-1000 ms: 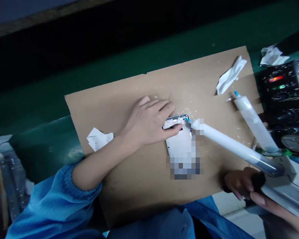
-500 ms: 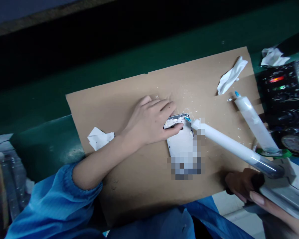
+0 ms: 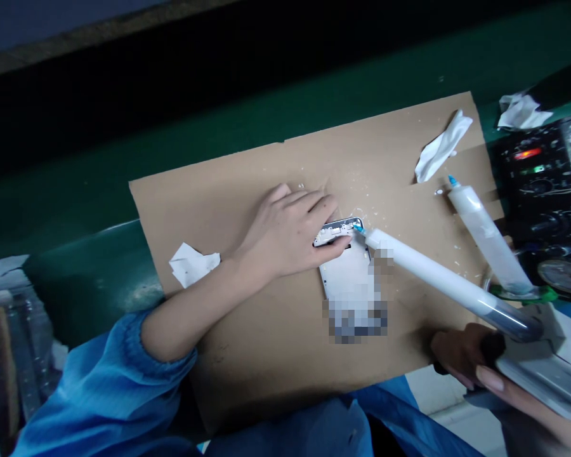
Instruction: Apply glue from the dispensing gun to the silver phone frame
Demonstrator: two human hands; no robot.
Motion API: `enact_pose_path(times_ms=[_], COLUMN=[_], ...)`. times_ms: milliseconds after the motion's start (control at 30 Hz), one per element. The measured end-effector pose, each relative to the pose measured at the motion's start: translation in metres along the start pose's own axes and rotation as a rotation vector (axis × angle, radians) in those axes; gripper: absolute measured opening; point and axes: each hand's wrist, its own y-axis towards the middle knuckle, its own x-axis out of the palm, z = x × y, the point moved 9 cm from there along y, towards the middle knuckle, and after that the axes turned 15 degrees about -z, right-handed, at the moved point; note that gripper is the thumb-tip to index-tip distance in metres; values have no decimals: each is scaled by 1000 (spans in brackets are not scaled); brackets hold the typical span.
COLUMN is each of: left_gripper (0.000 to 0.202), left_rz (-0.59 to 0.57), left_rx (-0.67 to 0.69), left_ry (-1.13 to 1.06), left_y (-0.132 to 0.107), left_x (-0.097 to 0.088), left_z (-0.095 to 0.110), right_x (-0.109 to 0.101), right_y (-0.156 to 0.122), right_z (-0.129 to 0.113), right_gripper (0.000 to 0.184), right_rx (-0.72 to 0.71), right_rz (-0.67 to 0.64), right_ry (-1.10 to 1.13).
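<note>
Left hand (image 3: pixel 290 238): pressed flat, fingers spread, on the phone frame (image 3: pixel 347 270) mid-cardboard (image 3: pixel 228 190).
Right hand (image 3: pixel 476 368): grip closed around the dispensing gun (image 3: pixel 533 365) at the tabletop's near right edge.
Syringe nozzle (image 3: pixel 359 230): touching the frame's far corner.

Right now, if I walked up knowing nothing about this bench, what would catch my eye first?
Probably the long white dispensing syringe slanting in from the lower right, held by the right hand, its blue tip at the top corner of a pale phone housing in the middle of the cardboard sheet. The left hand presses flat on that housing's top end. A second syringe lies at the sheet's right edge, below a crumpled white wipe.
</note>
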Motion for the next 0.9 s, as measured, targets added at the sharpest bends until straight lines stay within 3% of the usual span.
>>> enact_pose_path(times_ms=[267, 900], left_gripper=[27, 29], left_rz=[33, 15], left_rx=[15, 15], left_ry=[7, 4], left_y=[-1, 0], left_x=[-2, -1], left_z=[1, 0], right_x=[7, -1], right_y=[6, 2], right_z=[-13, 1], right_gripper=[42, 38], right_rx=[-20, -25], right_rz=[3, -8], right_ry=[-67, -10])
